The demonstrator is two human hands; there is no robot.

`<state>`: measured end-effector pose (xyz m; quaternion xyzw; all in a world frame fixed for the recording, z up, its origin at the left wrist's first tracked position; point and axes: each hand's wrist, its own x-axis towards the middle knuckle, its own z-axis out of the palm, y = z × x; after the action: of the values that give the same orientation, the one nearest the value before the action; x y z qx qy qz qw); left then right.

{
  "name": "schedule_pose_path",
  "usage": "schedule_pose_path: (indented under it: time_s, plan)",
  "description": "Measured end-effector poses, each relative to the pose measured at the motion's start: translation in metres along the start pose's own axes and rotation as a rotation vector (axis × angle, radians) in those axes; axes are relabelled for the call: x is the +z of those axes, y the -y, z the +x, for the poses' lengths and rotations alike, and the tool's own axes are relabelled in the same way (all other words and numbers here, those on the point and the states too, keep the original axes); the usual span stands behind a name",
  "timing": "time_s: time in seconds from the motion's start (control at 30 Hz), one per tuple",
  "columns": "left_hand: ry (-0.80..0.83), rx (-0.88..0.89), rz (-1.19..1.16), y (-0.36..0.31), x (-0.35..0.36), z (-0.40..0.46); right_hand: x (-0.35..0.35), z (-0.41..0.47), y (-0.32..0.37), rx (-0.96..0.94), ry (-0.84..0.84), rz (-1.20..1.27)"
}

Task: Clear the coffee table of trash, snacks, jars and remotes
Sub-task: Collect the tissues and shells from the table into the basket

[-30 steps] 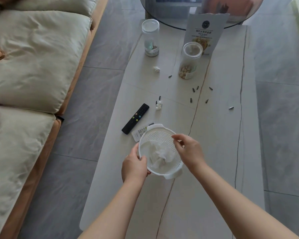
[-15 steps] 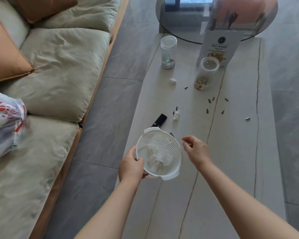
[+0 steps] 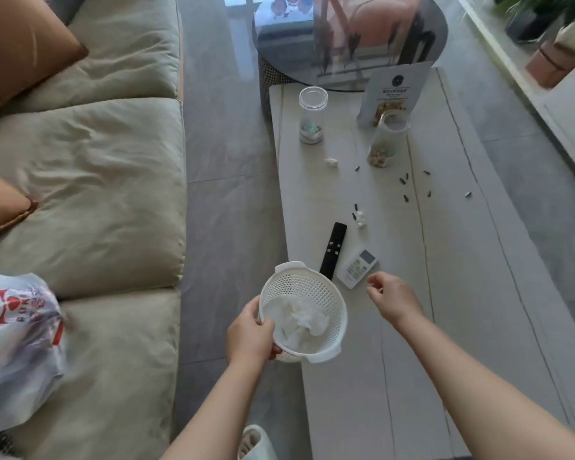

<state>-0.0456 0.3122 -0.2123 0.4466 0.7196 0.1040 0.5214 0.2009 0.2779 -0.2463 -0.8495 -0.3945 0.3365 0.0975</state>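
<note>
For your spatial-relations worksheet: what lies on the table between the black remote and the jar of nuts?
In the head view, between the black remote and the jar of nuts: a small white scrap and dark seeds.

Two jars [image 3: 312, 116] [image 3: 386, 141], two remotes [image 3: 333, 250] [image 3: 357, 267], one basket [image 3: 304, 310], two hands [image 3: 251, 335] [image 3: 394, 298].

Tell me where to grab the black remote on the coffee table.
Pinch the black remote across its long edges near the far end, coming from above. It lies flat; its near end is tucked behind the basket, and the white remote lies close on its right.
</note>
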Motion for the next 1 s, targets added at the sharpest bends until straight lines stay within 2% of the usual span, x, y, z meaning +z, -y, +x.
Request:
schedule_pose_path:
  time_s: [0.17,0.33,0.57,0.83,1.0]
  plan:
    - [0.033,-0.001,0.029,0.01,-0.06,0.012,0.034,-0.037,0.034,0.072,0.044,-0.003]
    - [0.045,0.022,0.095,0.003,-0.074,0.034,0.049,-0.034,0.043,0.09,0.036,-0.015]
    - [0.114,0.036,0.202,-0.04,-0.057,0.068,0.041,-0.006,0.024,0.119,0.079,-0.157]
    - [0.166,0.085,0.311,-0.11,-0.01,0.145,0.01,0.085,0.007,0.201,-0.004,-0.084]
    - [0.201,0.103,0.371,-0.147,0.01,0.187,0.005,0.107,0.003,0.303,0.011,-0.065]
